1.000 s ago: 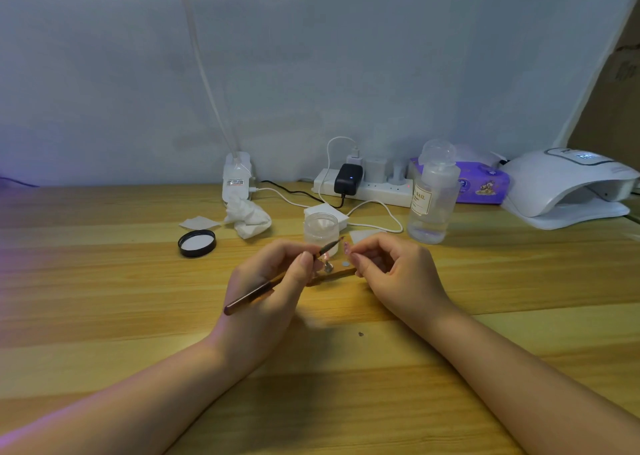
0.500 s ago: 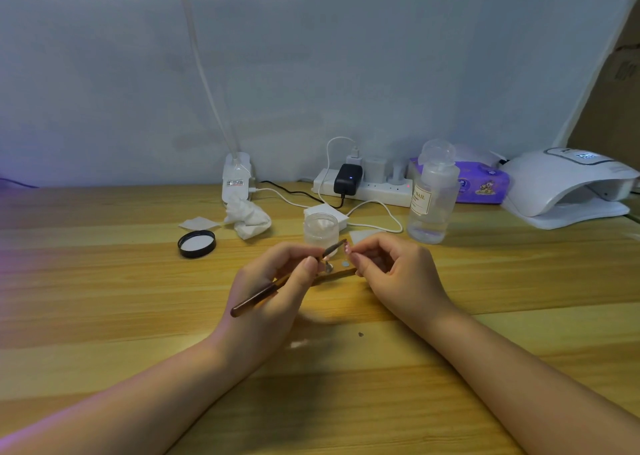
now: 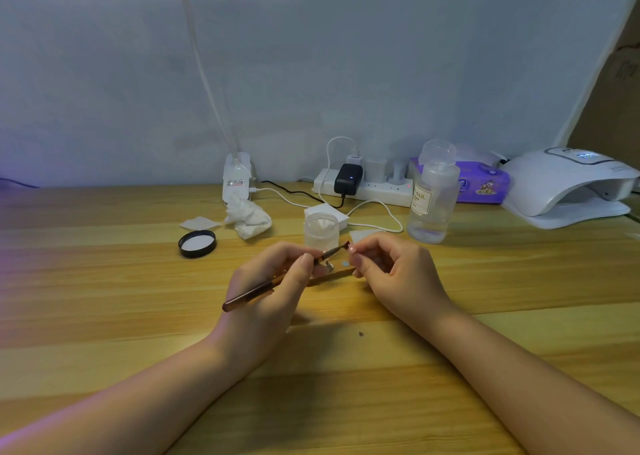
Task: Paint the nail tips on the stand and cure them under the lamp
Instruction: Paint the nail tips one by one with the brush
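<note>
My left hand (image 3: 273, 281) grips a thin brown nail brush (image 3: 252, 293) like a pen, its bristles pointing up and right. The brush tip touches a small pink nail tip (image 3: 352, 248) pinched between thumb and forefinger of my right hand (image 3: 391, 274). Under both hands lies a wooden stand (image 3: 332, 274) with a metal peg, mostly hidden by my fingers. The white curing lamp (image 3: 568, 184) sits at the far right of the table, its display lit.
A small clear jar (image 3: 320, 228) stands just behind my hands, its black lid (image 3: 197, 243) lies to the left. A crumpled tissue (image 3: 247, 215), a clear pump bottle (image 3: 433, 195), a power strip (image 3: 367, 186) with cables and a purple wipes pack (image 3: 483, 183) line the back.
The brush tip has risen slightly and moved right onto the nail tip held by my right hand. Both hands stay in nearly the same spot.
</note>
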